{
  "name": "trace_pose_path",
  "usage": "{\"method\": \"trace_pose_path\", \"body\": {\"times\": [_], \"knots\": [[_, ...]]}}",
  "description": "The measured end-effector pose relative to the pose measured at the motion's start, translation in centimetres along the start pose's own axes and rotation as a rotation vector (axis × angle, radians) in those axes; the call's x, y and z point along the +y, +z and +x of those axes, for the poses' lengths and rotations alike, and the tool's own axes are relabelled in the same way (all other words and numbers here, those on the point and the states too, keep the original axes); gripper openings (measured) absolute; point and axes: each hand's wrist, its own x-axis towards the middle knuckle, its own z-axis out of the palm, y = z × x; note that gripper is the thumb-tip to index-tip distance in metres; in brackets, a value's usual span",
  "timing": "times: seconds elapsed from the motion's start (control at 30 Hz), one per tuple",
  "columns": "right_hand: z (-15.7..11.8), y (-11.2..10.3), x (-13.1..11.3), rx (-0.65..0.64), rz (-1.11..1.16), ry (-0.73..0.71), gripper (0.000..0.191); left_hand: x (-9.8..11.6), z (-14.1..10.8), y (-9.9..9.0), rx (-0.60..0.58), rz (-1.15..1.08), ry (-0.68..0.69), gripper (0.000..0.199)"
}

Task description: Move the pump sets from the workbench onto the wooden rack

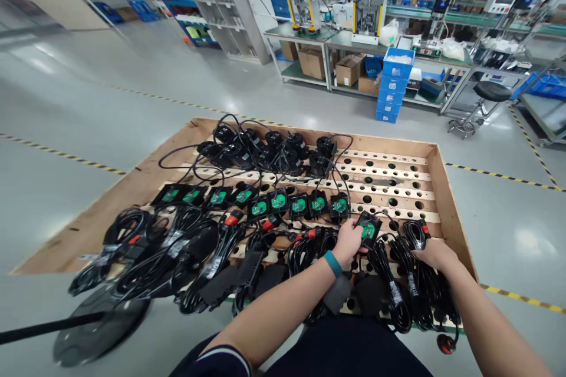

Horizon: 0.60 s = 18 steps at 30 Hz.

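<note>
My left hand, with a teal band at the wrist, grips the left edge of a black box with a green circuit board. Further right, my right hand is closed on a coiled black cable that has a red part near its top. Left of my left hand, more black boxes with green boards stand in a row on the slatted wooden crate floor. Bundled black cables with red connectors lie along the near side.
Black cylindrical units with looping cables sit at the crate's back left. The wooden crate wall rises on the right. A round dark base with a pole stands at lower left. Stacked blue bins and workbenches are beyond.
</note>
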Motion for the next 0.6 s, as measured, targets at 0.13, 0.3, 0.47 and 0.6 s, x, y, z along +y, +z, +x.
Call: {"method": "trace_pose_path", "body": {"times": [0.13, 0.3, 0.47, 0.6], "knots": [[-0.9, -1.3, -1.8, 0.194, -0.172, 0.070, 0.048, 3.2, -0.1, -3.1, -0.198, 0.312, 0.056, 0.025], [-3.5, -1.0, -9.8, 0.406, -0.039, -0.662, 0.085, 8.7, -0.7, -4.6, -0.499, 0.740, 0.190, 0.026], [-3.4, 0.9, -13.7, 0.265, 0.195, -0.727, 0.088, 11.6, 0.4, -4.6, -0.571, 0.749, 0.315, 0.029], [-2.7, 1.2, -13.0, 0.368, 0.254, -0.627, 0.074, 11.8, 3.6, -6.3, -0.049, 0.548, 0.363, 0.029]]}}
